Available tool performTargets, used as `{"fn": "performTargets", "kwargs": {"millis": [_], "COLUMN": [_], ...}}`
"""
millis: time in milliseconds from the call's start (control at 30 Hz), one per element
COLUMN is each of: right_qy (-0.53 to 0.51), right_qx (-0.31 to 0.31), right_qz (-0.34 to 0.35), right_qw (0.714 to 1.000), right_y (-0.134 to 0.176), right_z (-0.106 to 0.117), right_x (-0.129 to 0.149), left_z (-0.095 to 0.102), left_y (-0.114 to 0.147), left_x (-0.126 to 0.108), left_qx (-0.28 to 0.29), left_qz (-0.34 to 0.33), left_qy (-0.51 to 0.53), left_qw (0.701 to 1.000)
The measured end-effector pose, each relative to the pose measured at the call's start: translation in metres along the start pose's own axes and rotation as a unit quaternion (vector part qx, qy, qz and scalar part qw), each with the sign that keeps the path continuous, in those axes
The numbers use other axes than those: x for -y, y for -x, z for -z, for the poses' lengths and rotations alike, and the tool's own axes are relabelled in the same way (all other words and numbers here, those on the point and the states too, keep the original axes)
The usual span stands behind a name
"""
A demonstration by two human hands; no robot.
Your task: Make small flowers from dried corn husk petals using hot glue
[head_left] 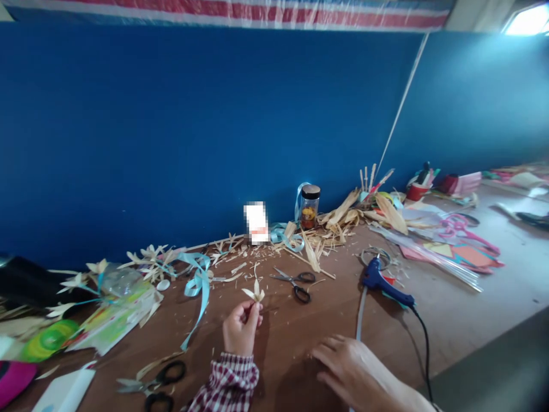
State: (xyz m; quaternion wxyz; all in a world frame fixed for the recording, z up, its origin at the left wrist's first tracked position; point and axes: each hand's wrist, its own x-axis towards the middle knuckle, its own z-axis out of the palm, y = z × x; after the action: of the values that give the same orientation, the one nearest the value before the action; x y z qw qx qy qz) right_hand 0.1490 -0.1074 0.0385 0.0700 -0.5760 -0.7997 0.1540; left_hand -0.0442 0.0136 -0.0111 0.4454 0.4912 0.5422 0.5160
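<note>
My left hand [241,332], in a checked cuff, pinches a small pale flower of dried corn husk [256,293] by its base between thumb and fingers. Its narrow petals point up and outward. My right hand [343,366] rests low over the brown table [295,337], palm down, fingers loosely stretched and thumb apart, with nothing seen in it. Black-handled scissors [295,281] lie partly open beyond the two hands. To the right of them is a blue hot glue gun [384,280] with its black cord trailing toward the front edge.
A second pair of scissors [150,384] lies at front left, near light-blue ribbon [199,280] and finished husk flowers [150,260]. Husk scraps and a black-lidded jar [309,207] line the blue partition [193,126]. Clear sticks [433,260] and pink scissors [461,229] lie right.
</note>
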Motion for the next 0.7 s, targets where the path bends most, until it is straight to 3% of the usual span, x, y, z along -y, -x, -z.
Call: {"fn": "performTargets", "kwargs": {"millis": [100, 267, 400, 500, 700], "right_qy": [0.006, 0.018, 0.001, -0.017, -0.018], "right_qx": [-0.001, 0.003, -0.011, -0.022, -0.013], "right_qz": [-0.006, 0.034, 0.065, 0.064, 0.078], "right_qw": [1.000, 0.999, 0.998, 0.998, 0.997], "right_y": [-0.006, -0.039, -0.087, -0.132, -0.214], "right_z": [0.005, 0.019, 0.040, 0.049, 0.032], "right_x": [-0.003, -0.006, -0.008, -0.007, 0.002], "left_z": [0.000, -0.004, -0.003, 0.001, 0.002], "left_y": [0.001, 0.001, 0.001, 0.001, -0.001], "left_x": [-0.002, 0.005, 0.004, -0.002, 0.006], "left_qx": [0.011, -0.046, -0.056, -0.023, -0.032], "left_qz": [0.004, -0.012, 0.007, 0.016, 0.014], "left_qy": [-0.003, 0.010, -0.004, -0.004, 0.013], "left_qw": [1.000, 0.999, 0.998, 1.000, 0.999]}}
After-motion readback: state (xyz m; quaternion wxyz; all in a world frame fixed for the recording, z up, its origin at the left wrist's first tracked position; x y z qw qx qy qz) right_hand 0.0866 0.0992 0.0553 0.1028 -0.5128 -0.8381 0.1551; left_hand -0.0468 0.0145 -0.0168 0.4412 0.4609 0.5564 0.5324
